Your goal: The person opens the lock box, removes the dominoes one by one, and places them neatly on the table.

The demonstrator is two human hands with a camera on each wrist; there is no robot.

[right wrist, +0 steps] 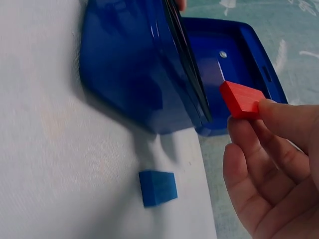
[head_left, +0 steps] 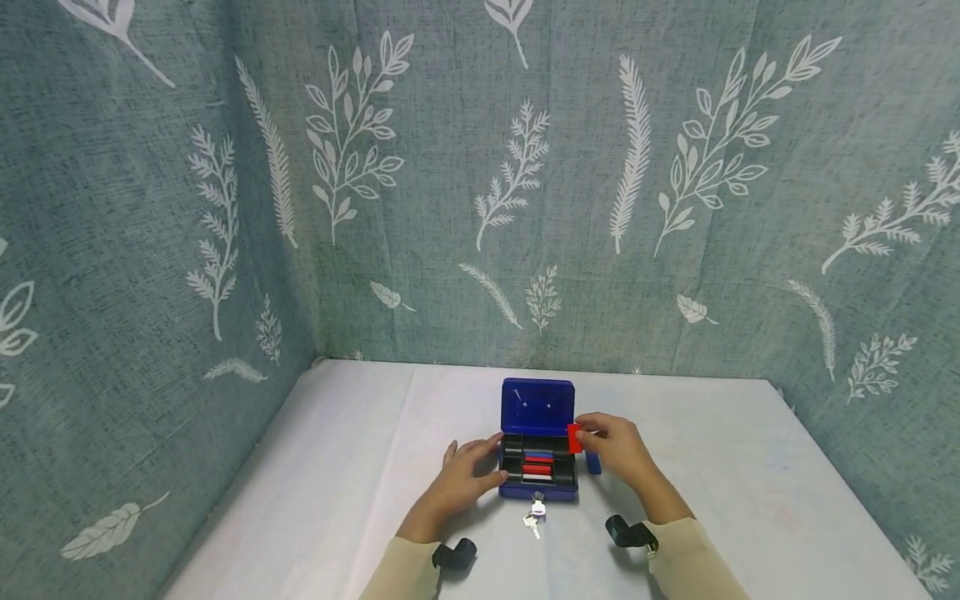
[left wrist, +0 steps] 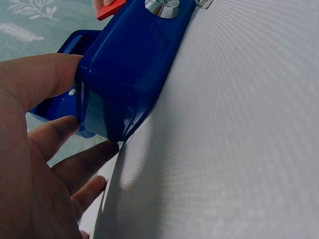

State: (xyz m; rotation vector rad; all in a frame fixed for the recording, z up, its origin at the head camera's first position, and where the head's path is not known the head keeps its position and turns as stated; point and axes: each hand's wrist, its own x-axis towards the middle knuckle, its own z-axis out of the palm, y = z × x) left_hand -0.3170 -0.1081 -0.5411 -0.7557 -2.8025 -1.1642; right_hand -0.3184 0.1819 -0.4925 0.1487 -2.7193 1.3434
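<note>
Lower centre of frame: open blue box point(head_left: 538, 467) on white surface point(head_left: 337, 467). Left hand point(head_left: 465, 479) steadying its side, fingers point(left wrist: 60, 134) loosely extended. Right hand point(head_left: 618, 450) pinching red block point(head_left: 574, 438) at box's right edge. Blue block point(right wrist: 157, 188) lying beside.

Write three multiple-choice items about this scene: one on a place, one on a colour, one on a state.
1. Where does the blue block lie?
A. on the table, right of the box
B. inside the box
C. in the left hand

2. What colour is the block that the right hand pinches?
A. yellow
B. red
C. green

3. How is the lid of the box?
A. shut
B. taken off
C. open, standing up at the back

Answers: 1 A, it rests on the white table beside the box wall. 2 B, the right wrist view shows it red. 3 C, the compartments show. The left hand touches the box side.
</note>
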